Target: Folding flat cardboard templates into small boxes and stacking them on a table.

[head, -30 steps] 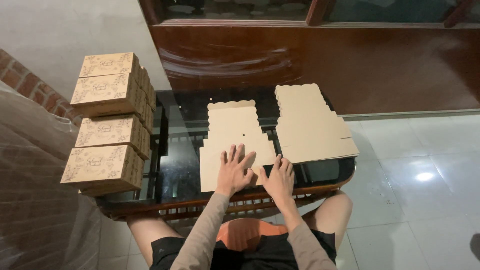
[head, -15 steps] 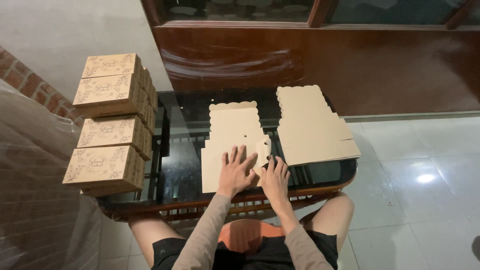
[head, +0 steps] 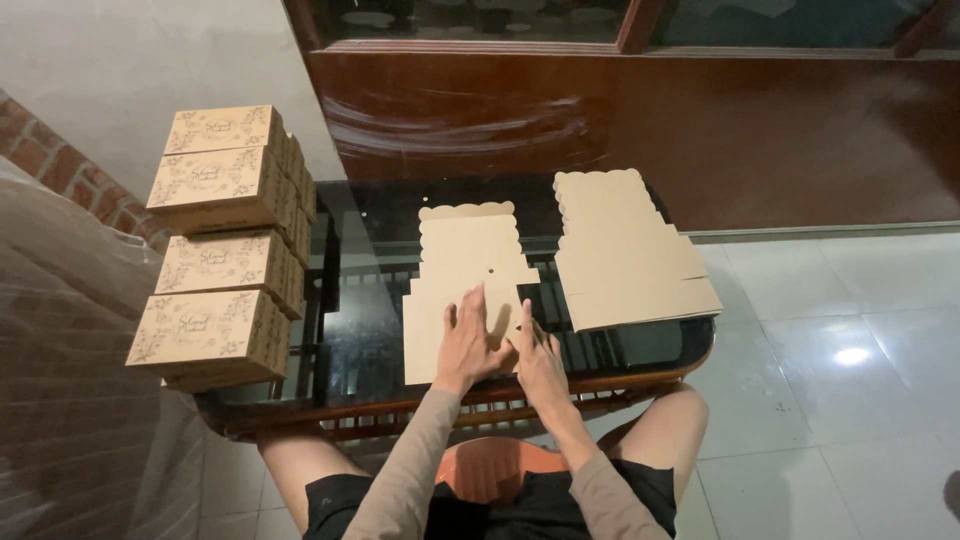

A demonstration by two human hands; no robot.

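While the glass tabletop (head: 360,330) is carrying stacked printed boxes (head: 215,250) at its left side and a pile of flat blanks (head: 625,255) at its right, a flat cardboard box blank (head: 468,265) is being pressed at its near edge. The left hand (head: 470,345) is spread flat on it; the right hand (head: 540,362), fingers extended, is being rested at its near right corner. Creases are best folded with the panel pinned flat.

A flat, unfolded brown cardboard box blank (head: 468,270) with a scalloped far edge lies on the glass tabletop.

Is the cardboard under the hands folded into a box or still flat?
Flat. The cardboard sheet lies spread on the glass table, with left hand and right hand pressing on it.
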